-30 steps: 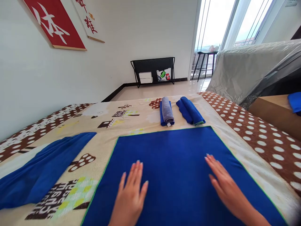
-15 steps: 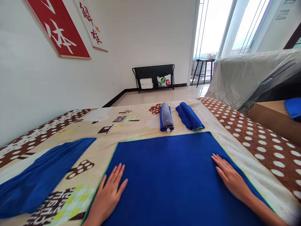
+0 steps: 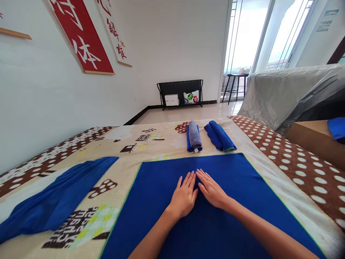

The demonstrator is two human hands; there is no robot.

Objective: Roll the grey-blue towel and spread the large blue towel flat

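Note:
A blue towel (image 3: 161, 187) with green edging lies spread flat on the patterned blanket in front of me. My left hand (image 3: 184, 194) rests palm down near the towel's middle, fingers stretched out. Close beside it, my right hand (image 3: 211, 189) also lies flat on the cloth, and the fingertips of both hands nearly meet. Neither hand grips anything. Beyond the towel's far edge are a rolled grey towel (image 3: 194, 135) on a blue one and a rolled blue towel (image 3: 219, 135). Another blue towel (image 3: 59, 196) lies loosely to the left.
The blanket (image 3: 129, 158) has brown polka-dot borders. A cardboard box (image 3: 312, 138) with a blue cloth (image 3: 336, 127) stands at the right, near a plastic-covered piece of furniture (image 3: 285, 90). A black rack (image 3: 180, 93) stands by the far wall, and a stool (image 3: 237, 84) by the window.
Both hands have slid inward from the towel's left and right sides to its middle, staying flat. The camera's view has shifted slightly. The rolled towels have stayed in place.

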